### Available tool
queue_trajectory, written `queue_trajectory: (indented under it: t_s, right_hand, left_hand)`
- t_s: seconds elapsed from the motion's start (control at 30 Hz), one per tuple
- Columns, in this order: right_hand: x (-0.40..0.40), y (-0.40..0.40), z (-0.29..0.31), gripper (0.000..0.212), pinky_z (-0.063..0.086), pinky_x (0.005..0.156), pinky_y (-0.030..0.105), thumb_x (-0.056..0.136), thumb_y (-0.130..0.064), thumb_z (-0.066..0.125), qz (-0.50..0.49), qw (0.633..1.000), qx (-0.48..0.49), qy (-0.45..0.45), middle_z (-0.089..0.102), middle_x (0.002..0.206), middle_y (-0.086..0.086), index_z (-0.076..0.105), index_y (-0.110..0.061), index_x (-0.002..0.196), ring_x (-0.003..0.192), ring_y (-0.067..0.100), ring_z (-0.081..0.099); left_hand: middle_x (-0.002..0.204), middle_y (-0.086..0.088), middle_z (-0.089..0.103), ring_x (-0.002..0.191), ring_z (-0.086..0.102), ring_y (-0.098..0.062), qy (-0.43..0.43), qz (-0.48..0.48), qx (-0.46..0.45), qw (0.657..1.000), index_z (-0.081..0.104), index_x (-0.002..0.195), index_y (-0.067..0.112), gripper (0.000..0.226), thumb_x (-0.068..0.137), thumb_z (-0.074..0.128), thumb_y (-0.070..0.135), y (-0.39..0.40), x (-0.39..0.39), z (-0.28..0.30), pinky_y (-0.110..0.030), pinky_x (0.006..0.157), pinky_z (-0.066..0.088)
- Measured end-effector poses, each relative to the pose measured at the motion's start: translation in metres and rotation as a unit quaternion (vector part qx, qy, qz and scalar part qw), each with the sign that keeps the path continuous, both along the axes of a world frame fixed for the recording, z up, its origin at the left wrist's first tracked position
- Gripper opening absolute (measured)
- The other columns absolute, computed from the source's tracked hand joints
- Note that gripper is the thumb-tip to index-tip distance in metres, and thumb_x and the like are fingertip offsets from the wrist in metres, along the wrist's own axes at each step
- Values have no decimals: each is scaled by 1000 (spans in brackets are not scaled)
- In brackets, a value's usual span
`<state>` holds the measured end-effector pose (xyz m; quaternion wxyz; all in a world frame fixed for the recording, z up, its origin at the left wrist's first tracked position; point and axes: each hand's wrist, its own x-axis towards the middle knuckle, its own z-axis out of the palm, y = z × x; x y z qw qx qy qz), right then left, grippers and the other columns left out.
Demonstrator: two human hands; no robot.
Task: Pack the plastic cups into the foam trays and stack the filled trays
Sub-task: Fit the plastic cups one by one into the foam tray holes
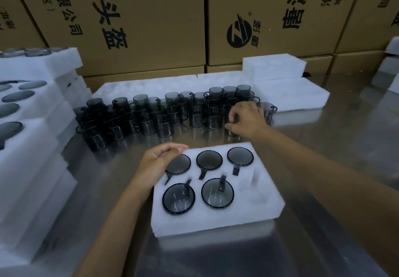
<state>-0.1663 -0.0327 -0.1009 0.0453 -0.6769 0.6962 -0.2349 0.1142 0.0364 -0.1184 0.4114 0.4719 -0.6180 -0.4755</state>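
Right hand grasps stacked cup (left hand steadies tray).

Your right hand hides the cup beneath it. At 9 o'clock, the frame edge cuts off the stacked foam trays; their cups are blurred.

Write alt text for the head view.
A foam tray holds five smoky cups, one pocket empty. The left hand steadies its far corner while the right hand grips a cup from the stacked cups behind.
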Motion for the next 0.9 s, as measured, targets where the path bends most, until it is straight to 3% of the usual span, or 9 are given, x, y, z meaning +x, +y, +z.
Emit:
queue_trajectory:
  t_s: [0.17, 0.27, 0.33, 0.43, 0.6, 0.67, 0.77, 0.9]
  right_hand:
    - [3, 2, -3, 20, 17, 108, 38, 81, -36, 73, 24, 998, 52, 38, 57, 124, 0, 71, -17, 87, 130, 24, 34]
    - [4, 10, 5, 22, 27, 101, 37, 84, -33, 71, 30, 996, 68, 47, 65, 97, 4, 63, -13, 78, 107, 26, 50]
    - [3, 17, 12, 32, 38, 90, 36, 88, -26, 68, 54, 995, 87, 15, 58, 85, 6, 46, -16, 68, 88, 26, 53]
    - [4, 33, 26, 38, 43, 74, 34, 90, -23, 68, 80, 995, 60, -25, 50, 87, 7, 39, -15, 68, 80, 24, 49]
    - [9, 70, 50, 32, 46, 73, 36, 82, -36, 76, 91, 993, -18, -72, 59, 90, -1, 51, -20, 93, 82, 19, 56]
    - [13, 90, 57, 46, 45, 73, 33, 80, -41, 78, 94, 991, -40, -88, 56, 95, -9, 47, -25, 109, 86, 14, 56]
    - [20, 124, 64, 62, 43, 75, 23, 76, -51, 78, 111, 987, -45, -104, 48, 100, -19, 44, -34, 125, 92, 1, 53]
    - [30, 165, 58, 52, 42, 69, 20, 70, -63, 75, 105, 990, -21, -86, 52, 100, -17, 60, -33, 110, 85, -1, 54]
  left_hand:
    - [105, 12, 75, 105, 68, -9, 16, 3, -2, 1000, 78, 98, 33, 13, 89, 69, 35, 2, -1, 0, -48, 107, 46]
    - [104, 14, 75, 102, 68, -2, 23, 10, -2, 1000, 79, 95, 34, 11, 89, 70, 33, 3, -2, 0, -43, 108, 45]
    - [103, 15, 75, 101, 67, 0, 26, 16, -1, 1000, 79, 94, 34, 10, 88, 70, 32, 3, -3, 1, -42, 108, 45]
    - [103, 18, 74, 100, 66, 3, 20, 23, 1, 1000, 79, 92, 36, 10, 88, 71, 34, 3, -2, 0, -41, 107, 45]
    - [99, 13, 76, 103, 69, -12, 29, 69, -8, 997, 79, 89, 32, 12, 91, 69, 25, 10, -2, 5, -45, 103, 50]
    - [95, 13, 76, 97, 69, -7, 18, 99, -75, 992, 78, 87, 28, 18, 93, 67, 16, 15, 1, 13, -37, 96, 54]
    - [93, 18, 74, 92, 67, 1, -7, 93, -164, 982, 76, 90, 31, 21, 94, 65, 14, 32, 4, 35, -12, 79, 49]
    - [98, 16, 74, 92, 66, -1, -35, -4, -176, 984, 75, 100, 28, 19, 92, 68, 12, 68, -15, 55, -12, 81, 50]
